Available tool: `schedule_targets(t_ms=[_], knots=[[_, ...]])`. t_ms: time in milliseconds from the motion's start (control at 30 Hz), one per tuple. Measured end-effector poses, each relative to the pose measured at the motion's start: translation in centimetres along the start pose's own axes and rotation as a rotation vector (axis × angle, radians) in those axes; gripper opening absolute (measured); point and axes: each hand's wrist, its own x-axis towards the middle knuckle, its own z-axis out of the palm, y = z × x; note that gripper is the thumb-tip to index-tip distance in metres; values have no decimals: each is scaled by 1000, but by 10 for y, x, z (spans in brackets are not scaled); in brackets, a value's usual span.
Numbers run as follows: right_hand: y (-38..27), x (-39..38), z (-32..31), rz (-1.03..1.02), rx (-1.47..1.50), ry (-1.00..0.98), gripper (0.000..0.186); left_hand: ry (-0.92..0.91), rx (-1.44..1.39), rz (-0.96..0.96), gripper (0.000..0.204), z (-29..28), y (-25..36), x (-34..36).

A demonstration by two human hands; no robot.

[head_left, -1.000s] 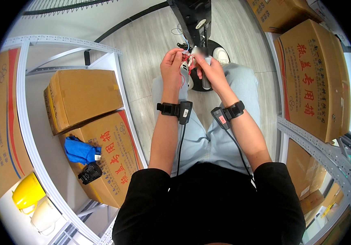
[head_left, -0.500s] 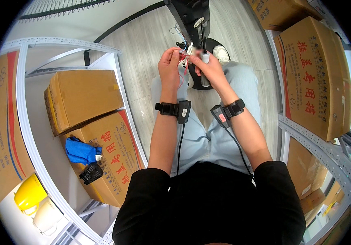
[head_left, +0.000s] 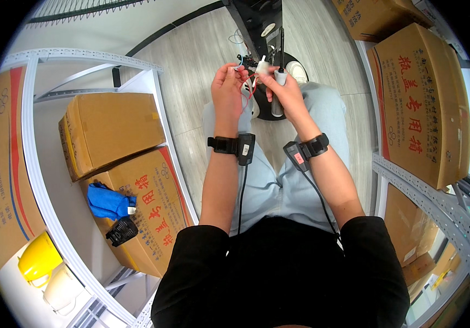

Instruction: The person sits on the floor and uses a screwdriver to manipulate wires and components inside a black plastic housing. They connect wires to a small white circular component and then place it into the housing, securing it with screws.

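Wears, nearest, a black top [head_left: 287,273], light blue jeans [head_left: 270,186] and a dark strapped device on each wrist. Beyond the lap, pinches the end of thin red wires [head_left: 253,94] between thumb and fingertips of the left hand [head_left: 228,90]. With the right hand [head_left: 288,95], wraps narrowly around the grey handle of a tool [head_left: 278,109], its dark shaft pointing away, and seems also to hold a small white block [head_left: 263,66] near the thumb, though too blurred there to be sure. Stretches the red wires across the gap between, over the near edge of a round black base. Faces a tall black stand [head_left: 254,27] on grey flooring [head_left: 322,49]. At left, has a pale metal shelf [head_left: 103,59] with two cartons, upper [head_left: 117,128] and lower [head_left: 155,213], with a blue cloth [head_left: 109,202] and a black object [head_left: 121,232] along the lower one's left edge; at right, has more cartons [head_left: 418,109] on metal racking.
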Motion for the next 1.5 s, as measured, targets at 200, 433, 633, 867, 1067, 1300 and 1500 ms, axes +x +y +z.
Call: schedule_targets(t_ms=[200,433,633,867,1067,1300,1500], knots=[[-1,-1,0,-1,29,-11,32,-37,-73,-94,22,-5,2,2],[0,-1,3,14,-46,-26,31,-42,-45,-106,22,2,3,-1],[0,-1,3,30,-64,-9,32,-62,18,-87,21,5,3,-2],[0,-2,2,27,-4,19,32,-78,12,-91,24,4,2,-2],[-2,-4,-14,36,184,-13,31,-44,-71,-97,25,3,6,-2],[0,3,-28,70,413,81,26,-56,-111,-88,26,-1,8,-1],[1,2,-29,83,434,62,26,-15,-102,-95,25,-7,5,1]])
